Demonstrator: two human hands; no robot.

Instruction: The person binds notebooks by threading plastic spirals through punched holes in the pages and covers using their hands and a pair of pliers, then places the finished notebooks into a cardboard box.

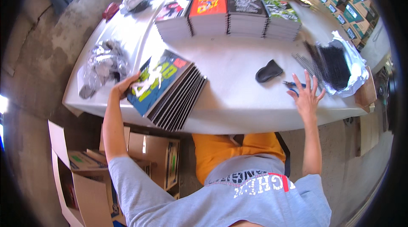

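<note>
1. Booklets [159, 84] with a blue, green and white top cover lie fanned in a slanted pile at the near left part of the white-covered table [238, 99], their lower corners reaching the table's near edge.
2. Left hand [125, 86] grips the pile's left edge, its fingers on the top cover; how far the thumb or palm goes beneath cannot be told.
3. Right hand [306, 95] is well apart from the left, its fingers spread over the blue-handled pliers [292, 86]; whether it touches them is unclear.
4. Black pouch [269, 72] lies just beyond the pliers, to their left.
5. Black binding coils [333, 63] lie in a heap to the right of that hand, partly on white wrapping [357, 72].
6. Crumpled clear plastic [106, 63] sits left of the pile.
7. Four stacks of bound books [208, 21] stand side by side farther back, one topped with a red-orange cover.
8. Open cardboard boxes [91, 195] stand below the table at the left.
</note>
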